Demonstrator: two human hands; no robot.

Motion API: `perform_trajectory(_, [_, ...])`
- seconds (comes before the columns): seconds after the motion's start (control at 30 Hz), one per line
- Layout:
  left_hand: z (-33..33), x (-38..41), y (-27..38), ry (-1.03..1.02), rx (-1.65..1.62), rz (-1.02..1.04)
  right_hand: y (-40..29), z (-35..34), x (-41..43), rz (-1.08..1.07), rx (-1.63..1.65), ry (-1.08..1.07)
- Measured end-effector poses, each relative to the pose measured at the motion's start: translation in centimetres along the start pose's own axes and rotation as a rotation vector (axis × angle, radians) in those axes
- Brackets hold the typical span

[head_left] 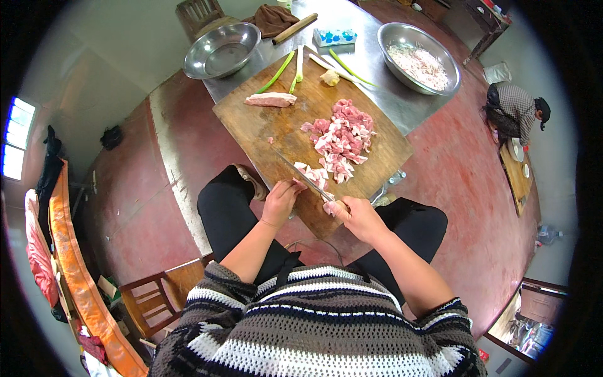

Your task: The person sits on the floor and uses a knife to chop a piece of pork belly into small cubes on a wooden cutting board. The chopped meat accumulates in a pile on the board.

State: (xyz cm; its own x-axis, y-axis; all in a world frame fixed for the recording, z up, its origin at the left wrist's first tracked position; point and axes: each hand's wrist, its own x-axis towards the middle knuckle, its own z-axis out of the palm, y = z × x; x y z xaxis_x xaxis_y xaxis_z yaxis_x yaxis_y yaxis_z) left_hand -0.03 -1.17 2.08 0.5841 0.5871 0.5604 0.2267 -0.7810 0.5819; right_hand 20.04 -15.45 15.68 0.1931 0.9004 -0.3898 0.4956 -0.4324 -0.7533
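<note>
My right hand (363, 217) grips a kitchen knife (304, 175), its blade slanting up and to the left over a wooden cutting board (245, 127). Pale meat shows beside the right thumb. Bunched fingers of my left hand (281, 201) hold a small piece of pork (299, 184) just left of the blade. Cut fatty slices (314, 174) lie on the other side of the knife. Farther up the board is a heap of sliced pork (346, 134). An uncut strip of pork (271, 99) rests near the scallions (298, 70) and a piece of ginger (330, 77).
On the metal table (419, 118) stand a steel basin (221, 51), a steel bowl of pale shreds (418, 66), a tissue pack (335, 36) and a rolling pin (295, 29). At right, a person (516, 108) bends over a low wooden board (516, 176). A wooden chair (155, 297) stands behind, left.
</note>
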Motion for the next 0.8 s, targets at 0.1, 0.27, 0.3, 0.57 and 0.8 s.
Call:
perform_trajectory(0.1, [-0.3, -0.2, -0.4, -0.047, 0.057, 0.023, -1.6, -0.8, -0.6, 0.013, -0.056, -0.034])
perform_trajectory(0.27, [-0.2, -0.6, -1.1, -0.037, 0.069, 0.058, -2.0, -1.1, -0.4, 0.026, -0.117, -0.115])
perform_trajectory(0.3, [-0.4, -0.6, -1.0, -0.032, 0.083, 0.074, -2.0, -1.0, -0.4, 0.022, -0.117, -0.119])
perform_trajectory(0.57, [-0.5, -0.3, -1.6, -0.02, 0.029, 0.04, -2.0, -0.8, 0.8, 0.022, -0.185, -0.163])
perform_trajectory(0.8, [-0.8, 0.0, -1.7, -0.046, -0.007, 0.003, -1.3, 0.0, 2.8, -0.021, -0.132, -0.195])
